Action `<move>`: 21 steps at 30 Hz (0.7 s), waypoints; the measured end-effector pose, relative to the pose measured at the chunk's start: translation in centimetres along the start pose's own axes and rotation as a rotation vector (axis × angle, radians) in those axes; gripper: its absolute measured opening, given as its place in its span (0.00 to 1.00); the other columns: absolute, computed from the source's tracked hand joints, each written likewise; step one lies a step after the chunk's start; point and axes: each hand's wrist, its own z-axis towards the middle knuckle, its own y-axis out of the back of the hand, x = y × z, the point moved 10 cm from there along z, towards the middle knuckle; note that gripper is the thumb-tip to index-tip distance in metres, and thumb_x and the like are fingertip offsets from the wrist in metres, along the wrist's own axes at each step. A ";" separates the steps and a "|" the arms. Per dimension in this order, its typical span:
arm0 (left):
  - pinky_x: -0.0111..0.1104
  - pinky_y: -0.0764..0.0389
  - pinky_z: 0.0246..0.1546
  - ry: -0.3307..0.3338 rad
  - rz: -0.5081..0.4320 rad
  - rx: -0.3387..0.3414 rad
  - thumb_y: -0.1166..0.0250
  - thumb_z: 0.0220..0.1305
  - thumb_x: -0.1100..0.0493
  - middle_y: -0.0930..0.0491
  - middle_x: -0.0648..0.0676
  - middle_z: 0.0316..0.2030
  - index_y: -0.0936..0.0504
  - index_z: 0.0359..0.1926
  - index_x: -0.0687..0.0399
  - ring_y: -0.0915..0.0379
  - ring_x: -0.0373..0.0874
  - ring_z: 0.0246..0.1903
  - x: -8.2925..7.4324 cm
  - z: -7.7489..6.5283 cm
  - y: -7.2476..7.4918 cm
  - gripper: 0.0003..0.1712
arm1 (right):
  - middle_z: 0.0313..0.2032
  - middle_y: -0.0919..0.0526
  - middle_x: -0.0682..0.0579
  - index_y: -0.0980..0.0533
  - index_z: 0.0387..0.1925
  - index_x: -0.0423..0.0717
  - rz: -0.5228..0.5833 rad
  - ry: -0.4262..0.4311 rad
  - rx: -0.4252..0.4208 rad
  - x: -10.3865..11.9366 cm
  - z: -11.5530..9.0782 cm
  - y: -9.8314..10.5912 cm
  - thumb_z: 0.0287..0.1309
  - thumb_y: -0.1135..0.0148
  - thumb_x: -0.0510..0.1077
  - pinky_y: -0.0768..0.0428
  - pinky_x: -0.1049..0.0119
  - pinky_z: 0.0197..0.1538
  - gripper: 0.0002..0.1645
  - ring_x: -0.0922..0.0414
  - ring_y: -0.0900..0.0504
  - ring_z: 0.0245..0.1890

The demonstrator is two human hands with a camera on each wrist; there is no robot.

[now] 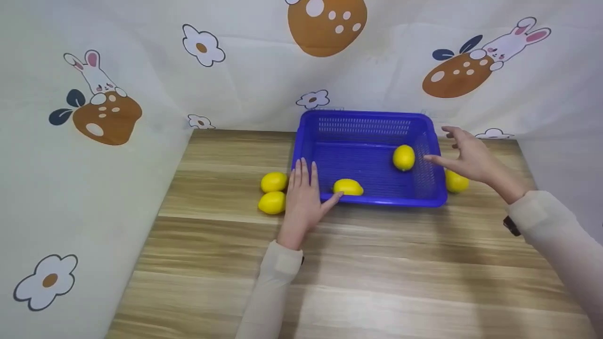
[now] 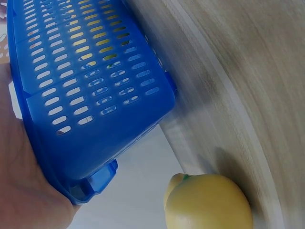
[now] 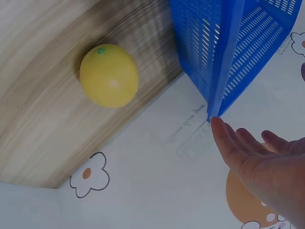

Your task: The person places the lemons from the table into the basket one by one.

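**A:** Where is the basket, and what is it made of?

**B:** The blue basket point(image 1: 367, 141) sits toward the far side of the wooden table point(image 1: 367, 273), close to the printed cloth backdrop point(image 1: 245, 70). It is a shallow rectangular plastic tray with rounded corners and slotted, perforated walls and floor. The table is pale, streaked wood grain, smooth-looking.

**A:** And the hands?

**B:** The left hand point(image 1: 304, 197) lies flat, fingers straight and together, at the basket's near-left corner, with the thumb stretched right along the near rim. In the left wrist view the palm is up against the slotted wall. The right hand point(image 1: 464, 157) hovers at the basket's right side, fingers spread and relaxed, one fingertip at the right rim. It grips nothing.

**A:** The lemons?

**B:** All are glossy, smooth yellow ovals with small nubs at the ends. Two lemons lie in the basket: one point(image 1: 348, 187) against the near wall just beside the left thumb, another point(image 1: 404, 157) toward the right, near the right fingertips. Two more point(image 1: 273, 192) rest on the table, touching each other, just left of the left hand. A fifth point(image 1: 456, 181) lies on the table right of the basket, partly hidden under the right hand.
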 end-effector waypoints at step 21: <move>0.48 0.60 0.84 0.013 -0.009 0.026 0.52 0.72 0.20 0.59 0.71 0.83 0.51 0.83 0.65 0.65 0.61 0.84 0.1 -0.1 -0.2 0.62 | 0.72 0.42 0.17 0.53 0.80 0.26 0.060 -0.072 -0.022 -4.1 -1.2 -0.6 0.71 0.36 0.64 0.30 0.23 0.64 0.61 0.18 0.34 0.66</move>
